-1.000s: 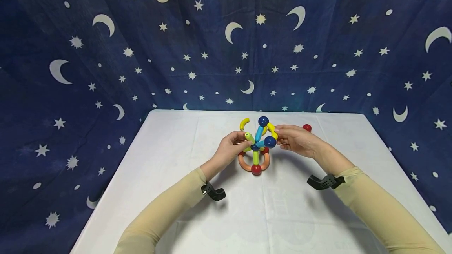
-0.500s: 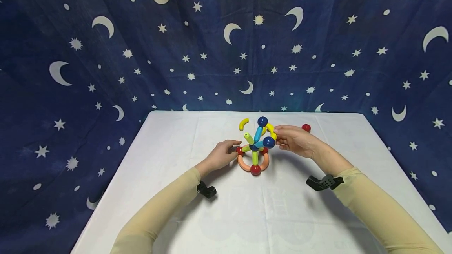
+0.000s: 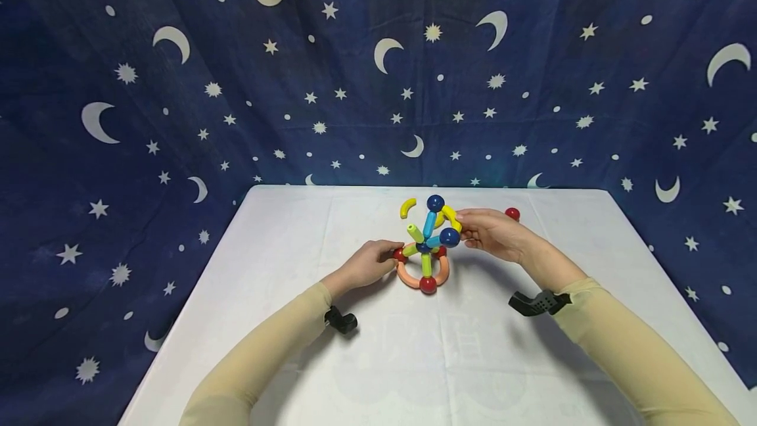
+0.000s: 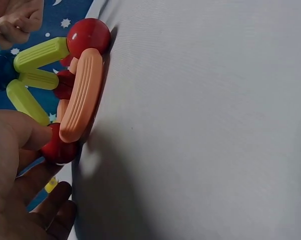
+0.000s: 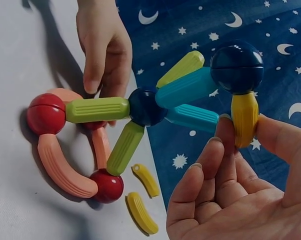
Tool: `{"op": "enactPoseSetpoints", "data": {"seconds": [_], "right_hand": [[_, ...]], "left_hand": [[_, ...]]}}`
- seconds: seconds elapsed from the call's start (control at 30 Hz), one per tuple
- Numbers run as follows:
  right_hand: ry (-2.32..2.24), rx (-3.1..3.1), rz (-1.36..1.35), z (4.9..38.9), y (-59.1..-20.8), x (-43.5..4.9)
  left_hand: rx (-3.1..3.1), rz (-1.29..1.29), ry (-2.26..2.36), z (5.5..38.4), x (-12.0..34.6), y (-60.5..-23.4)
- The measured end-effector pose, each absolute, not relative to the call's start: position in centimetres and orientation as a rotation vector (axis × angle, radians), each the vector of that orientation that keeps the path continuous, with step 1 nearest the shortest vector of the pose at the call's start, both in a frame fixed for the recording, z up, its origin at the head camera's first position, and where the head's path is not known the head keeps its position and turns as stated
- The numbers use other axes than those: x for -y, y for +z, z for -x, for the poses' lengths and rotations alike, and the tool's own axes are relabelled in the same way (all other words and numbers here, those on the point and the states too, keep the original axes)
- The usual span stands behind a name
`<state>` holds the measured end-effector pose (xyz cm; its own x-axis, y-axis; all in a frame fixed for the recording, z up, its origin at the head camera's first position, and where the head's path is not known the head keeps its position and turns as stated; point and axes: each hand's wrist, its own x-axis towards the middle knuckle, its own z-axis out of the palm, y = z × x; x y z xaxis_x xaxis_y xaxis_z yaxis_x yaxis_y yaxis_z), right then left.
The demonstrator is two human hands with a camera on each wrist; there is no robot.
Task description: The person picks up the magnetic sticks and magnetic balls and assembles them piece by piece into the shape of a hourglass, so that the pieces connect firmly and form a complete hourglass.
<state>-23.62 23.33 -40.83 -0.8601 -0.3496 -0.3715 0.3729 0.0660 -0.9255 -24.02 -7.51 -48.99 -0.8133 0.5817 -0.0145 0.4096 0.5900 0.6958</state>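
Note:
A ball-and-stick magnetic model stands on the white table. Its base is a ring of orange curved rods (image 4: 83,95) with red balls (image 3: 428,284). Green rods (image 3: 426,265) rise to a central blue ball (image 5: 148,106). From there, light blue rods (image 5: 185,89) reach two dark blue balls (image 5: 237,66), and one green rod (image 3: 415,233) sticks up with a free end. My left hand (image 3: 367,264) pinches the base's left red ball (image 4: 59,145) between thumb and fingers. With thumb and fingertips, my right hand (image 3: 493,232) pinches a yellow curved rod (image 5: 244,120) at the dark blue balls.
Two loose yellow curved rods (image 5: 142,213) lie on the table behind the model. A loose red ball (image 3: 512,214) sits at the back right, beyond the right hand. Past the table (image 3: 296,215) hangs a dark blue cloth (image 3: 355,84) with moons and stars.
My left hand has let go of the upright green rod, moved down and left, and taken hold of the left red ball. The model's top has shifted slightly left; my right hand keeps its grip.

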Motion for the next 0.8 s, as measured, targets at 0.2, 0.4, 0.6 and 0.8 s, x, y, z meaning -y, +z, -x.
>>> {"op": "enactPoseSetpoints", "data": {"seconds": [0.2, 0.4, 0.6, 0.8], "right_hand": [[-1.82, -1.864, -0.05, 24.2, -40.8, -22.5], [-1.821, -1.86, -0.046, 24.5, -40.9, -21.6], [-1.836, -1.841, -0.004, 24.6, -40.9, -21.4], [-1.851, -1.826, -0.007, 24.7, -41.1, -21.1]], "left_hand": [[-2.518, -0.795, 1.054, 23.3, 8.7, -48.6], [-2.392, -0.687, 1.096, 22.5, 10.3, -47.9], [-2.377, -0.596, 1.248, 23.7, 10.9, -46.3], [-2.174, -0.336, 1.571, 26.6, 9.0, -42.6]]}}
